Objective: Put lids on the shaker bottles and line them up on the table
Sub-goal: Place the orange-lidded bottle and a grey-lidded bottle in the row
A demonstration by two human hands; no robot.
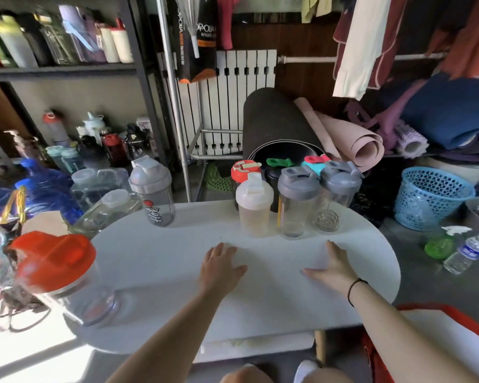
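Fingers [219,250] spread flat on white oval table [163,272] amid cluttered storeroom.

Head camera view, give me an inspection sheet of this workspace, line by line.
Surface: white oval table, bare in the middle.
Job's things: white-lidded shaker, two grey-lidded clear shakers in a row at the far edge, with red-lidded, green-lidded and teal-lidded bottles behind; grey shaker apart at far left; orange-lidded shaker at the near left edge, blurred.
Clutter: nothing else seen on the table.
Hands: left hand and right hand open, empty, over the table.
Cables: nothing seen.
Surroundings: bottle-filled shelves, rolled mats, blue basket, spray bottle and water bottle on the floor.
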